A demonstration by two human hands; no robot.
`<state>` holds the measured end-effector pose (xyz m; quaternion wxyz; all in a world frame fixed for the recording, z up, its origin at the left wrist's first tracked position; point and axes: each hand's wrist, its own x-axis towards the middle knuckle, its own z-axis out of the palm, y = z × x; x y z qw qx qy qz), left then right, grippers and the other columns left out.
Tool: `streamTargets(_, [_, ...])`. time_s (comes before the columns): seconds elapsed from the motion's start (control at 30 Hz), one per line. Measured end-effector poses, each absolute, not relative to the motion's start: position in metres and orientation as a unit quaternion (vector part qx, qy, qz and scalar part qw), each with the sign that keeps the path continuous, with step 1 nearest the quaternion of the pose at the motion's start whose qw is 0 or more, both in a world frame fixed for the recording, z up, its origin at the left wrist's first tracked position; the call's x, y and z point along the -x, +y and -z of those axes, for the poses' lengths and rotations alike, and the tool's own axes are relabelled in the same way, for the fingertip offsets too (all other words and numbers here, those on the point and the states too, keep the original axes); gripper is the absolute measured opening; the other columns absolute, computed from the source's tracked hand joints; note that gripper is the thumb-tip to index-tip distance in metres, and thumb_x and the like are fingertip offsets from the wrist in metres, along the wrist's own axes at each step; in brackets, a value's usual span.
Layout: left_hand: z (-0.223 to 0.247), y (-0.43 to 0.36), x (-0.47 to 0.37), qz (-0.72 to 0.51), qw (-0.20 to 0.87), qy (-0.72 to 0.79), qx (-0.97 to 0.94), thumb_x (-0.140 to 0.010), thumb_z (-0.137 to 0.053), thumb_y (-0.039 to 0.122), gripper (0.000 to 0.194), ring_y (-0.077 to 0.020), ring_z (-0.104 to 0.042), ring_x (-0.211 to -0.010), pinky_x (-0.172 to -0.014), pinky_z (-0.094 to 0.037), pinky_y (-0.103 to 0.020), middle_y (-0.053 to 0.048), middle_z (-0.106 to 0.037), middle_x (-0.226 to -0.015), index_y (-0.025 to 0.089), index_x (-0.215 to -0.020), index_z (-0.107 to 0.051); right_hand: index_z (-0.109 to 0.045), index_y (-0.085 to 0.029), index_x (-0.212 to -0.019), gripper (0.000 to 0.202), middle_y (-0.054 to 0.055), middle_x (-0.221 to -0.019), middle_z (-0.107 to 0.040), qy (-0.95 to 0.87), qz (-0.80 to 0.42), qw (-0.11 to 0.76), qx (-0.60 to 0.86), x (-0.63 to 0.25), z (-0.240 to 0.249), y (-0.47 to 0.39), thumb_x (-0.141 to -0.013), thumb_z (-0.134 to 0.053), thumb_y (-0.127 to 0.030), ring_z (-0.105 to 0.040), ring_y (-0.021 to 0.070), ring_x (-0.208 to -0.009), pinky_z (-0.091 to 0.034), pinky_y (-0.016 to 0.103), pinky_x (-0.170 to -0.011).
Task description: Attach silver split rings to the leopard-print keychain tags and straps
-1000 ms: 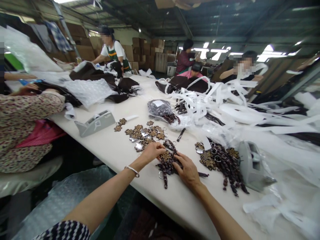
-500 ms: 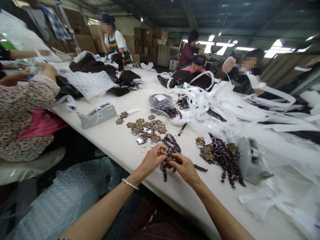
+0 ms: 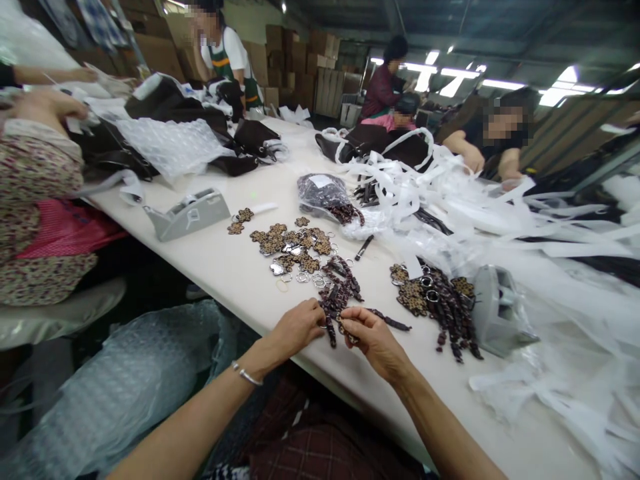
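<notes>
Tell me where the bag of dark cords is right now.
In the head view, the bag lies near the centre, just beyond the flower tags and left of the white strips.

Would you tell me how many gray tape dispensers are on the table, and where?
2. One dispenser is left of the flower charms; the other dispenser is right of the braided cords. The white strips might hide more.

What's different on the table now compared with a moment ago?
The left hand has let go of the charm both hands held and moved slightly left, beside the braided cords; the right hand keeps the charm. Opposite, a co-worker's raised hand came down. Both tape dispensers stayed put.
</notes>
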<state>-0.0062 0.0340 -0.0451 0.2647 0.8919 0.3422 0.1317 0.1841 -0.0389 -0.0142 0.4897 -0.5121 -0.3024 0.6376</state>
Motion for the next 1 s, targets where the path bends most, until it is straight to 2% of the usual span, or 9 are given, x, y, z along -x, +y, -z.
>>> streamTargets(0.2, [0.048, 0.042, -0.001, -0.122, 0.268, 0.333, -0.896, -0.086, -0.054, 0.011, 0.011, -0.0223, -0.056, -0.09, -0.078, -0.047, -0.032, -0.007, -0.058, -0.098, 0.02, -0.091, -0.058, -0.069, -0.022, -0.101, 0.041, -0.002, -0.076, -0.064, -0.295, -0.66, 0.482, 0.496, -0.188, 0.012, -0.045, -0.065, -0.086, -0.032, -0.054, 0.0098, -0.062, -0.041, 0.022, -0.055])
streamTargets(0.37, [0.038, 0.034, 0.008, -0.146, 0.294, 0.344, -0.88, -0.09, -0.046, 0.015, 0.008, -0.0217, -0.056, -0.092, -0.083, -0.046, -0.034, -0.008, -0.059, -0.099, 0.019, -0.093, -0.053, -0.07, -0.019, -0.087, 0.032, -0.001, -0.073, -0.065, -0.298, -0.647, 0.465, 0.525, -0.192, 0.014, -0.048, -0.064, -0.086, -0.035, -0.054, 0.009, -0.058, -0.039, 0.021, -0.053])
streamTargets(0.43, [0.034, 0.03, 0.012, -0.172, 0.38, 0.365, -0.832, -0.094, -0.043, 0.023, 0.01, -0.0191, -0.058, -0.084, -0.079, -0.047, -0.033, -0.005, -0.061, -0.092, 0.019, -0.094, -0.052, -0.069, -0.018, -0.083, 0.032, -0.001, -0.071, -0.065, -0.309, -0.636, 0.462, 0.536, -0.192, 0.016, -0.048, -0.064, -0.086, -0.038, -0.053, 0.0091, -0.056, -0.039, 0.022, -0.052])
streamTargets(0.53, [0.031, 0.021, 0.015, -0.196, 0.592, 0.385, -0.68, -0.095, -0.041, 0.037, 0.021, -0.0159, -0.059, -0.067, -0.066, -0.048, -0.03, -0.002, -0.061, -0.076, 0.018, -0.089, -0.05, -0.069, -0.019, -0.082, 0.03, -0.002, -0.068, -0.063, -0.343, -0.614, 0.446, 0.554, -0.189, 0.017, -0.048, -0.065, -0.084, -0.039, -0.051, 0.0095, -0.056, -0.038, 0.023, -0.052])
streamTargets(0.6, [0.032, 0.014, 0.014, -0.218, 0.702, 0.374, -0.566, -0.091, -0.049, 0.044, 0.027, -0.0137, -0.06, -0.066, -0.063, -0.048, -0.028, -0.003, -0.062, -0.08, 0.017, -0.085, -0.049, -0.071, -0.018, -0.082, 0.029, -0.002, -0.066, -0.062, -0.384, -0.592, 0.419, 0.572, -0.185, 0.014, -0.049, -0.067, -0.082, -0.04, -0.049, 0.0095, -0.056, -0.036, 0.023, -0.052])
streamTargets(0.7, [0.034, 0.005, 0.01, -0.261, 0.787, 0.349, -0.437, -0.08, -0.064, 0.05, 0.037, -0.0106, -0.06, -0.068, -0.061, -0.047, -0.023, -0.004, -0.061, -0.09, 0.016, -0.081, -0.049, -0.072, -0.017, -0.082, 0.029, -0.002, -0.066, -0.061, -0.436, -0.558, 0.383, 0.593, -0.18, 0.01, -0.049, -0.07, -0.079, -0.042, -0.047, 0.0099, -0.056, -0.035, 0.024, -0.051])
streamTargets(0.8, [0.032, -0.001, 0.007, -0.278, 0.799, 0.351, -0.401, -0.076, -0.069, 0.051, 0.04, -0.0089, -0.059, -0.065, -0.058, -0.044, -0.021, -0.003, -0.061, -0.087, 0.015, -0.081, -0.051, -0.071, -0.016, -0.079, 0.03, -0.002, -0.065, -0.06, -0.448, -0.554, 0.374, 0.594, -0.176, 0.007, -0.05, -0.072, -0.077, -0.045, -0.047, 0.0096, -0.056, -0.036, 0.024, -0.052])
streamTargets(1.0, [0.023, -0.008, 0.002, -0.297, 0.754, 0.367, -0.456, -0.084, -0.062, 0.047, 0.034, -0.0106, -0.057, -0.057, -0.055, -0.045, -0.023, -0.001, -0.062, -0.068, 0.014, -0.08, -0.053, -0.068, -0.014, -0.076, 0.034, -0.002, -0.061, -0.058, -0.449, -0.55, 0.361, 0.605, -0.174, 0.003, -0.051, -0.074, -0.076, -0.048, -0.044, 0.0081, -0.054, -0.033, 0.021, -0.048])
